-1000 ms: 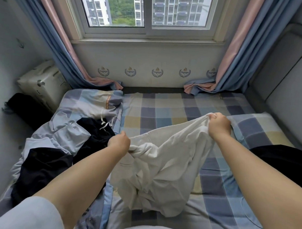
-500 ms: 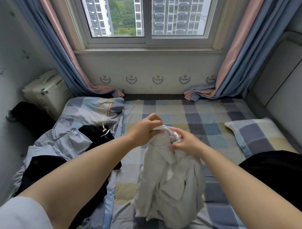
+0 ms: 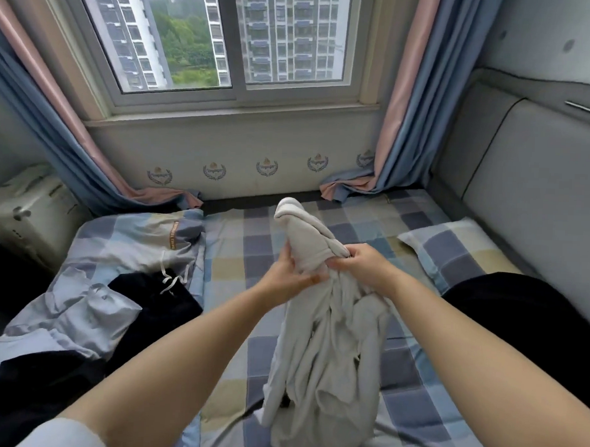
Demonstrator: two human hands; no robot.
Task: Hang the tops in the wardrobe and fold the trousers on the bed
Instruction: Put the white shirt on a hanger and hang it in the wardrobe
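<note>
A white garment (image 3: 329, 351) hangs bunched over the checked bed (image 3: 238, 265), its lower end resting on the sheet. My left hand (image 3: 287, 273) grips it from the left just below its raised top fold. My right hand (image 3: 362, 264) pinches the same bunch from the right, close beside the left hand. A pile of grey-blue and black clothes (image 3: 93, 303) lies on the bed's left side. A black garment (image 3: 518, 311) lies at the right, by the pillow (image 3: 453, 249).
A window with blue and pink curtains (image 3: 404, 126) stands behind the bed. The padded headboard (image 3: 535, 185) runs along the right. A pale suitcase (image 3: 26, 214) sits on the floor at the left.
My hands, spread apart a second ago with the white garment stretched between them, have come together at its top. The garment now hangs gathered and held higher; the view has tilted upward.
</note>
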